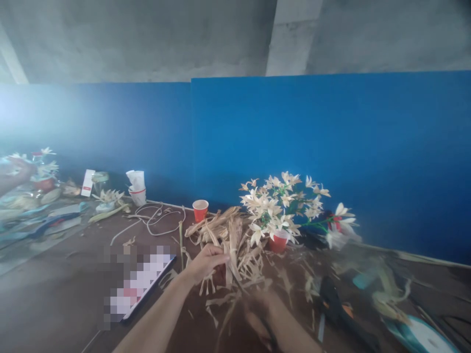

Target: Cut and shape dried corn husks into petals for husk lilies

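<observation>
My left hand (209, 262) pinches a pale strip of dried corn husk (229, 272) between thumb and fingers. To its right and lower, my right hand (261, 314) is smeared by motion. It is closed around what look like dark-handled scissors (239, 287), their blades near the lower end of the strip. A heap of dried corn husks (235, 230) lies just beyond my hands. Narrow cut husk pieces (211, 314) are scattered on the dark brown table (198, 338) below them.
A red paper cup (278, 242) holds white husk-like flowers (275, 203); another cup (200, 212) stands behind the heap. Left are a phone (147, 284) and white cord (150, 220). Right lie a black glue gun (338, 309) and ribbon roll (423, 336). Another person's hand (20, 174) is far left.
</observation>
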`<state>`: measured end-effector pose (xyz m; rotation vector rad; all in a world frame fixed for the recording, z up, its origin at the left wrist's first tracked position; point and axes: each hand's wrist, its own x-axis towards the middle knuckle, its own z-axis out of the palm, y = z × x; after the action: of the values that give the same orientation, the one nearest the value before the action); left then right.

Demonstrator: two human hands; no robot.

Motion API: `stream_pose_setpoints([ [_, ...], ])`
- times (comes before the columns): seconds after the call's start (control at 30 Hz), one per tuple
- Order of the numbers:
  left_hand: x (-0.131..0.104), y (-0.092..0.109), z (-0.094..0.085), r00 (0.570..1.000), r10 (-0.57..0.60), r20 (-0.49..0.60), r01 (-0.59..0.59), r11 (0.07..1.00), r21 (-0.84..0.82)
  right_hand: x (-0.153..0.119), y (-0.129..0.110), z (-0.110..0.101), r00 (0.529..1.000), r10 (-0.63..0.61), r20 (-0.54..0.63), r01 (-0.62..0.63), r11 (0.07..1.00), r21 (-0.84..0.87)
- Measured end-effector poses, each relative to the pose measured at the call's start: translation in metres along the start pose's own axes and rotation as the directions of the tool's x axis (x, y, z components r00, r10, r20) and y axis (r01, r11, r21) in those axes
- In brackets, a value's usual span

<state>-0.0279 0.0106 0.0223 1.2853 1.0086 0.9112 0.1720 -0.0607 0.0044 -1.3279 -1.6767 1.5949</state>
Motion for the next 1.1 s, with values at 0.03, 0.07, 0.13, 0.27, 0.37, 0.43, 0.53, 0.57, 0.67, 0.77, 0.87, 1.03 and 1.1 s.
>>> stream_pose_setpoints([
  [0.03,0.000,0.000,0.000,1.000,0.008,0.006,-0.008,1.000,0.007,-0.001,-0.001,0.000,1.000,0.001,0.001,-0.001,1.000,-0.003],
  [0.07,0.000,0.000,0.000,1.000,0.017,0.011,-0.017,1.000,0.016,-0.001,-0.003,0.000,1.000,0.002,0.003,-0.002,1.000,-0.007],
  [0.13,0.000,0.001,0.000,0.999,0.035,0.017,-0.035,0.999,0.029,-0.003,-0.004,-0.001,1.000,-0.005,0.008,0.005,1.000,-0.017],
  [0.27,-0.001,0.004,0.001,0.998,0.061,0.021,-0.062,0.996,0.057,-0.003,-0.003,-0.003,1.000,-0.018,0.014,0.018,1.000,0.000],
  [0.37,-0.002,0.005,0.001,0.997,0.073,0.029,-0.075,0.995,0.071,-0.002,0.002,-0.004,1.000,-0.007,0.019,0.007,1.000,0.017],
  [0.43,-0.003,0.005,0.002,0.997,0.073,0.037,-0.075,0.994,0.073,-0.001,0.005,-0.004,1.000,-0.008,0.018,0.008,1.000,0.019],
  [0.53,-0.003,0.004,0.002,0.996,0.067,0.055,-0.070,0.996,0.059,0.002,0.008,-0.004,1.000,-0.019,0.013,0.019,1.000,0.020],
  [0.57,-0.003,0.003,0.003,0.996,0.067,0.057,-0.071,0.996,0.055,0.003,0.008,-0.004,1.000,-0.027,0.012,0.027,0.999,0.022],
  [0.67,-0.002,0.003,0.003,0.996,0.075,0.040,-0.077,0.995,0.055,0.004,0.009,-0.004,0.998,-0.060,0.013,0.059,0.998,0.034],
  [0.77,0.000,0.003,0.003,0.996,0.089,-0.003,-0.089,0.993,0.074,0.003,0.008,-0.005,0.998,-0.069,0.002,0.069,0.997,0.017],
  [0.87,0.001,0.003,0.003,0.992,0.107,-0.061,-0.101,0.989,0.105,0.001,0.007,-0.007,0.997,-0.072,0.003,0.072,0.997,-0.010],
  [1.03,0.002,0.001,0.004,0.990,0.097,-0.103,-0.082,0.986,0.142,0.001,0.005,-0.007,0.995,-0.104,0.000,0.104,0.993,-0.050],
  [1.1,0.003,0.000,0.004,0.990,0.088,-0.106,-0.071,0.986,0.150,0.001,0.004,-0.006,0.993,-0.120,0.001,0.120,0.991,-0.054],
])
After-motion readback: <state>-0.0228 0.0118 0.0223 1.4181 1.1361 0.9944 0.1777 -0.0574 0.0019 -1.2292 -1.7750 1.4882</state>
